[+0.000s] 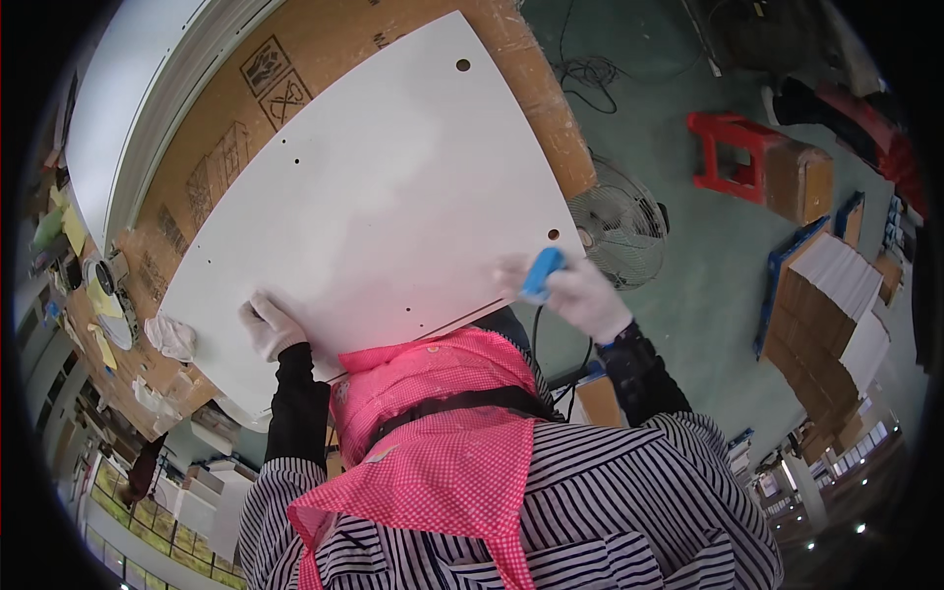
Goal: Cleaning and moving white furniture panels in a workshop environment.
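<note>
Cardboard-covered bench; white panel looks stiff, slick: hold by edges. Left hand unclenched on it, right hand pinching blue block.

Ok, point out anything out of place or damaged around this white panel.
A crumpled white wad lies by the left end of the white panel, looking like stray litter. No spill or clear damage stands out.
</note>
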A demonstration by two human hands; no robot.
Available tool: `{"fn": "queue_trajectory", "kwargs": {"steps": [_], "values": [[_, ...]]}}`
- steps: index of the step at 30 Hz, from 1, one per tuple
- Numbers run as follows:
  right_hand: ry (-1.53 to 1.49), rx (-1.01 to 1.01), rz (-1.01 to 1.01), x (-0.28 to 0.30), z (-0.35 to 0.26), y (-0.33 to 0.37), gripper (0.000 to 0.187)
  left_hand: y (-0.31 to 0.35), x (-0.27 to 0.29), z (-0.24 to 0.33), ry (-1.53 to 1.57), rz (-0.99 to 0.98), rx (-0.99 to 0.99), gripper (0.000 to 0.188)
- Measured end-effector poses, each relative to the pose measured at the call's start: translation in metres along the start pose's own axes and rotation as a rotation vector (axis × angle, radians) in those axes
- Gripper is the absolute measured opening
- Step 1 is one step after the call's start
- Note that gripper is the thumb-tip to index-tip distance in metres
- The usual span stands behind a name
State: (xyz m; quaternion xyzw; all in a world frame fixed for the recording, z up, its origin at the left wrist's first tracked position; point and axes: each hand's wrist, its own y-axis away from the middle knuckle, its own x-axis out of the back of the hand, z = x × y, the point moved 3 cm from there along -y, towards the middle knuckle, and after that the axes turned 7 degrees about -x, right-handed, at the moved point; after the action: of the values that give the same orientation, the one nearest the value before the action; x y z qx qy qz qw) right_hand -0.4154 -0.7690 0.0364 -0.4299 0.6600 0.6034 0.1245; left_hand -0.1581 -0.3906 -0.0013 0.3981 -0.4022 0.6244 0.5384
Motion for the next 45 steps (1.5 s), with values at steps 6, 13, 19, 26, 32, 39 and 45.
{"fn": "queue_trajectory", "kwargs": {"steps": [6, 13, 19, 26, 32, 39, 45], "values": [[-0.333, 0.720, 0.428, 0.098, -0.094, 0.065, 0.052, 0.000, -0.006, -0.006, 0.089, -0.011, 0.002, 0.041], [0.140, 0.004, -0.051, -0.018, 0.015, 0.007, 0.036, -0.005, 0.006, 0.000, 0.111, -0.011, 0.002, 0.039], [-0.218, 0.374, 0.109, 0.039, -0.020, 0.030, 0.042, 0.001, 0.001, 0.002, 0.207, 0.001, -0.018, 0.032], [-0.221, 0.541, 0.007, -0.065, -0.093, -0.051, 0.038, -0.003, 0.024, 0.002, 0.291, -0.006, -0.165, 0.026], [-0.155, 0.563, -0.050, -0.181, -0.035, -0.249, 0.019, -0.008, 0.027, -0.009, 0.676, -0.004, -0.147, 0.023], [0.029, 0.203, -0.251, -0.346, 0.149, -0.353, 0.025, -0.110, 0.107, -0.141, 0.220, 0.250, -0.321, 0.016], [0.090, 0.165, -0.270, -0.424, 0.281, -0.377, 0.030, -0.213, 0.129, -0.256, 0.091, 0.206, -0.472, 0.017]]}}
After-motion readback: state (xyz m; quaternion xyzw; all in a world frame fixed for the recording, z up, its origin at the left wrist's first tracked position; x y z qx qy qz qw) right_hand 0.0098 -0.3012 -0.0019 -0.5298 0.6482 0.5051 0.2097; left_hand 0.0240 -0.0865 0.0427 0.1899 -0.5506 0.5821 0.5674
